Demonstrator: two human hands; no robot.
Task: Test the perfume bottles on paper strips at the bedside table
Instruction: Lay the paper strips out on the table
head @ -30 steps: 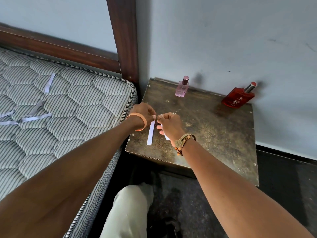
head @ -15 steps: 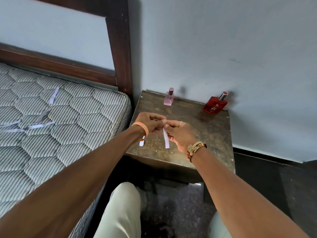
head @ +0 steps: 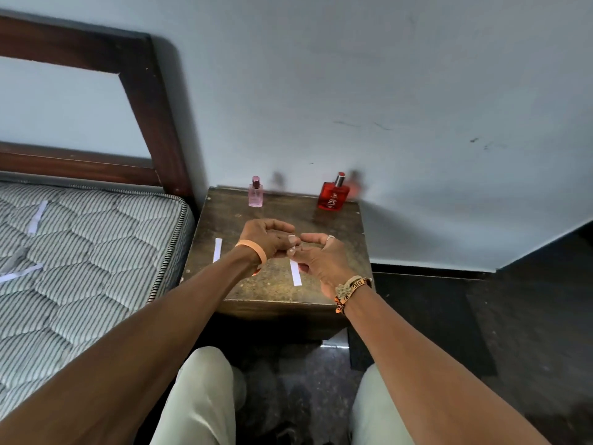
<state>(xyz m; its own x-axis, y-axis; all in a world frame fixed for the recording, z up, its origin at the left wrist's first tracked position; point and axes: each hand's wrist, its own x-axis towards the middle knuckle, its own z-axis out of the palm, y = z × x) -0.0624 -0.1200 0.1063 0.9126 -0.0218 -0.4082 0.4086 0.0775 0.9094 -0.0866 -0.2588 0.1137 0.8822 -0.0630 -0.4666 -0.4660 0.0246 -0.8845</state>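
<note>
A small pink perfume bottle [head: 255,195] and a red perfume bottle [head: 333,195] stand upright at the back of the dark bedside table [head: 346,252], against the wall. One white paper strip [head: 217,249] lies flat on the table's left side, apart from my hands. My left hand [head: 268,239] and my right hand [head: 322,261] meet above the table's middle. A second paper strip [head: 295,273] reaches toward me from where their fingertips touch. My right thumb and fingers pinch its far end, and my curled left fingers close on the same end.
A striped mattress [head: 96,258] with several more white strips [head: 37,216] on it lies to the left, under a dark wooden headboard [head: 154,123]. The wall is right behind the bottles. My knees [head: 202,396] are below the table's front edge, over a dark floor.
The strip that hung from my left hand now lies on the table's left side. My left hand has joined my right at the other strip. The view has pulled back and tilted up.
</note>
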